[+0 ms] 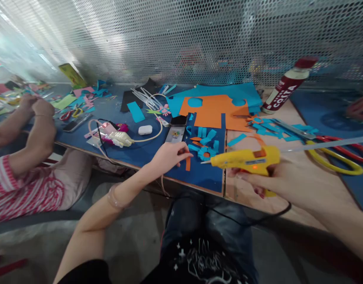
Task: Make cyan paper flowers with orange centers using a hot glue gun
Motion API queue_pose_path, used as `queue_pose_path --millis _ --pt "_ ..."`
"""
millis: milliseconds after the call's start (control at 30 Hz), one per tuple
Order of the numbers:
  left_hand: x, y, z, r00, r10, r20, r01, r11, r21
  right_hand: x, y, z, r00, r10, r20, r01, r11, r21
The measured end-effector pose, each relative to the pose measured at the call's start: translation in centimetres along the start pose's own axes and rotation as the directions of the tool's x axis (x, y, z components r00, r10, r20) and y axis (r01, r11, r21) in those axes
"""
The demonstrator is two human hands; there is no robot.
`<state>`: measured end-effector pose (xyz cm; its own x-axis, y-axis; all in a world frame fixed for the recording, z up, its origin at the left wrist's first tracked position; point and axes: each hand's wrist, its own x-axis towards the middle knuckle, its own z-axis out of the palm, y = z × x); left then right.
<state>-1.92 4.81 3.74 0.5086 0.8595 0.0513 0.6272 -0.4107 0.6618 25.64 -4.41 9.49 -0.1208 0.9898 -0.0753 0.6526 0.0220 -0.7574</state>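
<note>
My right hand (273, 179) is wrapped round the grip of a yellow hot-glue gun (243, 159), whose nozzle points left at a blue paper flower (205, 152). A clear glue stick juts from the gun's rear. My left hand (169, 155) rests at the table's front edge with fingertips pinching a small orange paper strip (188, 163) on a dark blue sheet (199, 173). Blue and orange paper scraps (206, 136) lie just beyond the flower.
An orange sheet (214, 112) lies on light blue paper. Yellow and red scissors (338, 159) and a Costa bottle (288, 85) are at right. Earbud case (145, 129), glue sticks (146, 98), another glue gun (118, 136). A person in a striped sleeve (24, 185) works at left. Mesh wall behind.
</note>
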Motion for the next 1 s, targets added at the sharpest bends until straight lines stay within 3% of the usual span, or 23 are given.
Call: queue_pose_path --millis 67,133,333,467,667,833,1000 --pt "-0.4 -0.4 0.5 0.999 -0.023 -0.038 0.023 1.000 -0.011 0.5 -0.9 0.9 0.983 0.129 0.130 -0.127 0.992 -0.022" --pt "-0.7 -0.6 0.9 0.997 -0.049 -0.064 0.047 0.999 -0.027 1.0 -0.6 1.8 0.958 0.217 0.188 -0.208 0.976 -0.068" --pt "-1.2 -1.2 0.6 0.996 -0.089 0.014 0.090 0.994 -0.063 2.5 3.1 3.3 0.943 0.199 0.265 -0.195 0.980 -0.040" --pt "-1.0 -1.1 0.2 0.996 -0.080 0.049 0.083 0.995 -0.058 3.0 2.9 4.1 0.965 0.182 0.187 -0.164 0.981 -0.108" --pt "-0.8 -0.7 -0.4 0.993 -0.070 0.099 0.073 0.997 -0.028 3.6 1.8 6.2 0.988 -0.033 0.148 0.039 0.999 -0.036" --pt "-0.7 -1.0 -0.8 0.990 -0.049 0.130 0.051 0.999 -0.010 3.7 2.4 7.2 0.984 0.067 0.167 -0.049 0.993 -0.108" --pt "-0.3 -1.2 -0.8 0.994 -0.002 0.113 -0.005 0.998 0.055 3.3 3.8 8.0 0.994 0.065 0.093 -0.053 0.990 -0.129"
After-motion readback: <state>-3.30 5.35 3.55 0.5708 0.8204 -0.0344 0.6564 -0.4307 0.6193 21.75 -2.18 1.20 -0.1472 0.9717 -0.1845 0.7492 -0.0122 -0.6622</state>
